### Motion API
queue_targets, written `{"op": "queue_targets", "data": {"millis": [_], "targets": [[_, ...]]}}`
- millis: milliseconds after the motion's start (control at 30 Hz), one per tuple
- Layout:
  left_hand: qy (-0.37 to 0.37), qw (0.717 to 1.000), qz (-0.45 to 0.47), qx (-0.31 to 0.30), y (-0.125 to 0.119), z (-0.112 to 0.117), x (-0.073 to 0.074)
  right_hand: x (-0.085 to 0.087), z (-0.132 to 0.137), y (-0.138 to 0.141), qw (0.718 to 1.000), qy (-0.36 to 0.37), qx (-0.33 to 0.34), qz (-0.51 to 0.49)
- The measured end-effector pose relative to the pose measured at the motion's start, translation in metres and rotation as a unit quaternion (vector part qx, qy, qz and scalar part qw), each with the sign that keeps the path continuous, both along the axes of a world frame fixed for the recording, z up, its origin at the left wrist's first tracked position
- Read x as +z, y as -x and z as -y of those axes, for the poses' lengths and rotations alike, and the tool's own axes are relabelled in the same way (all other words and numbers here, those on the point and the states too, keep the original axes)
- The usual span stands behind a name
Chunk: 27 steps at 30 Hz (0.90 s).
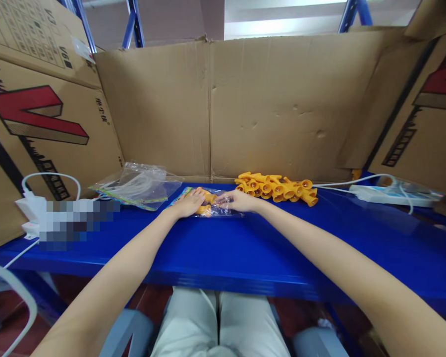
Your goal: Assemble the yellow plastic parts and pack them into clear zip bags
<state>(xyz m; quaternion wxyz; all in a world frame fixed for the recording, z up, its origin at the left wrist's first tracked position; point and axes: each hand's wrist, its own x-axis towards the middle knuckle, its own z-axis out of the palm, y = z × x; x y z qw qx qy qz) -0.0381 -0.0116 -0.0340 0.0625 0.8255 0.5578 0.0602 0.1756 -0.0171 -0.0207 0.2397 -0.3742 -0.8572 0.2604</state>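
A clear plastic bag (pixel 222 210) with a coloured printed edge lies flat on the blue table, with yellow-orange flared plastic pieces (pixel 203 210) inside it. My left hand (pixel 190 202) rests flat on the bag's left part, fingers stretched out over the contents. At the bag's right end, my right hand (pixel 238 200) has its fingers bent together on the clear film. Just beyond my right hand is a pile of yellow-orange horn-shaped plastic pieces (pixel 278 189), their flared ends mostly facing me.
Flat clear bags (pixel 141 186) lie at the back left of the blue table (pixel 208 248). Cardboard walls (pixel 163 109) enclose the back and sides. White power strips with cables stand left and right (pixel 397 195); part of the left side is pixelated.
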Motion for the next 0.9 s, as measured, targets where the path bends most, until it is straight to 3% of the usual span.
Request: {"op": "queue_targets", "data": {"millis": [133, 267, 367, 467, 733, 900], "targets": [[0.000, 1.000, -0.007, 0.024, 0.005, -0.007, -0.003, 0.017, -0.024, -0.015, 0.988, -0.042, -0.142, 0.032], [-0.004, 0.999, -0.019, 0.049, 0.012, -0.013, -0.006, 0.025, -0.039, -0.024, 0.936, -0.152, -0.273, 0.164], [-0.004, 0.998, -0.017, 0.057, 0.015, -0.018, -0.009, 0.020, -0.042, -0.026, 0.883, -0.191, -0.260, 0.341], [-0.012, 0.998, -0.015, 0.061, 0.016, -0.021, -0.012, 0.011, -0.044, -0.021, 0.851, -0.211, -0.227, 0.423], [-0.003, 0.998, -0.017, 0.053, 0.015, -0.012, -0.005, 0.007, -0.052, -0.001, 0.833, -0.198, -0.225, 0.465], [0.012, 0.998, -0.018, 0.061, 0.012, -0.005, 0.000, 0.009, -0.059, -0.002, 0.870, -0.150, -0.240, 0.403]]}}
